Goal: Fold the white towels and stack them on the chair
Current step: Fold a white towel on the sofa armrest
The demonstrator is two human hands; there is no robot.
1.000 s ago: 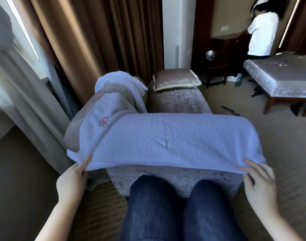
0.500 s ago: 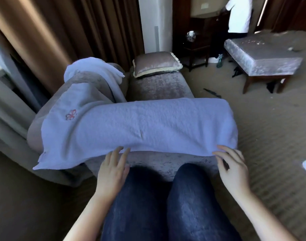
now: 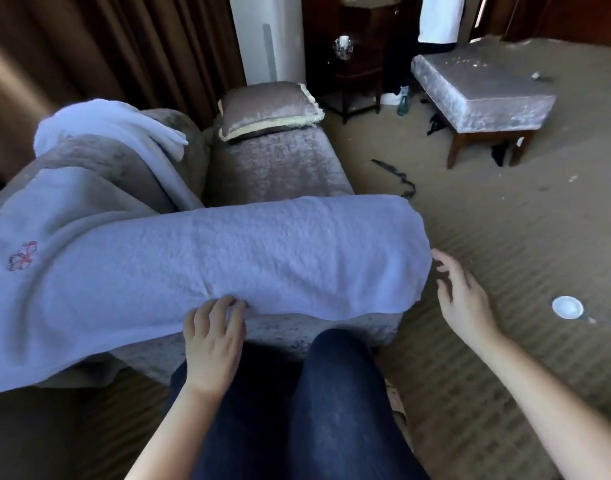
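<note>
White towel (image 3: 262, 251) draped across the near end of the chair (image 3: 273, 168) — fold in progress, by the look of it.

Left hand (image 3: 214, 336) at the middle of the near hem, fingers curled onto the cloth and apparently pinching it; right hand (image 3: 463, 296) spread and loose, just beside the towel's right end, holding nothing, well apart from the left. Probably soft, thick terry: light, limp, no stiffness, likely to sag and bunch if lifted from one point. Best taken at the corners or along the hem with both hands, then smoothed flat. Second towel (image 3: 117, 129) slung over the chair's arm, unfolded. Red embroidered emblem (image 3: 22, 256) near the left end — no lettering or brand legible.
</note>
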